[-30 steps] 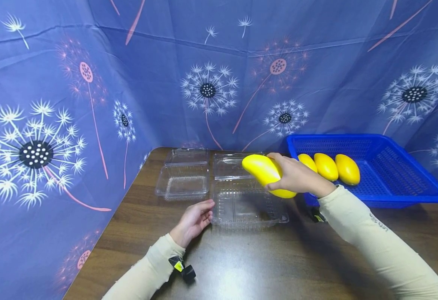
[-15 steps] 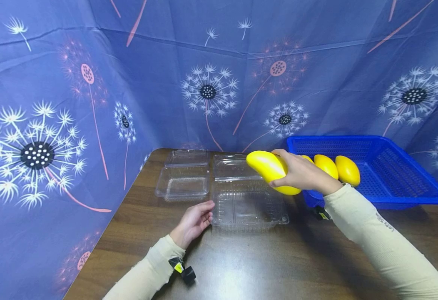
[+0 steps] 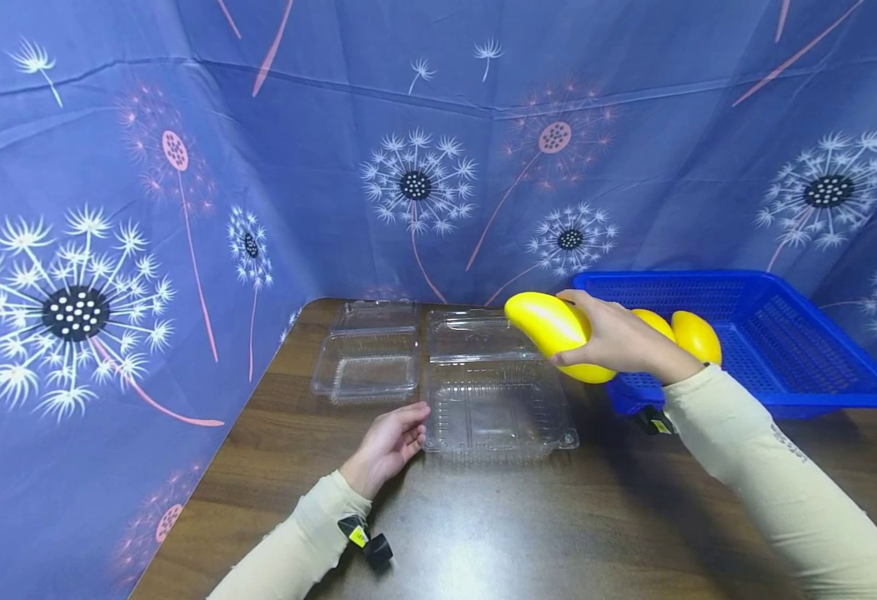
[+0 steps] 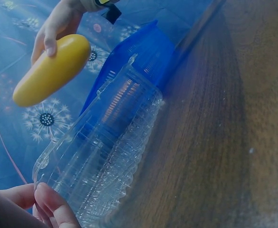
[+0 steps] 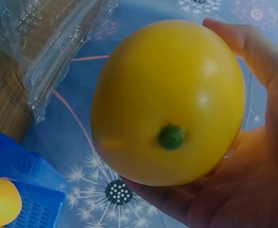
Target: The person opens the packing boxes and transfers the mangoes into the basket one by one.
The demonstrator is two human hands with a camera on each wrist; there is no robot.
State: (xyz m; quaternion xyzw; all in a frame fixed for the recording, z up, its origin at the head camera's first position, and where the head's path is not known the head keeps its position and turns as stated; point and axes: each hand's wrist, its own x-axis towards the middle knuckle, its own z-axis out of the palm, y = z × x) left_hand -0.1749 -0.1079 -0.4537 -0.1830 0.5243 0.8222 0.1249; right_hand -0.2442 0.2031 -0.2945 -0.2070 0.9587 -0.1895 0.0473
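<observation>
My right hand [image 3: 618,333] grips a yellow mango [image 3: 547,327] in the air, above the right part of an open clear plastic clamshell container [image 3: 494,417] and beside the blue basket. A green stem end shows on the mango [image 5: 162,85] in the right wrist view, with thumb and fingers round its sides. At the container's left edge is my left hand [image 3: 386,442]. The left wrist view shows its thumb and finger pinching the container's rim [image 4: 39,168]. Nothing visible lies inside the container.
A blue perforated basket [image 3: 784,400] stands at the right with yellow mangoes [image 3: 697,337] in it, partly hidden by my right hand. A smaller open clear container [image 3: 367,375] lies at back left. Patterned blue cloth [image 3: 318,167] hangs behind the wooden table [image 3: 483,525].
My right hand has moved rightward and slightly up with the mango, toward the basket side, hiding more of the mangoes behind it. My left hand has stayed at the container's edge.
</observation>
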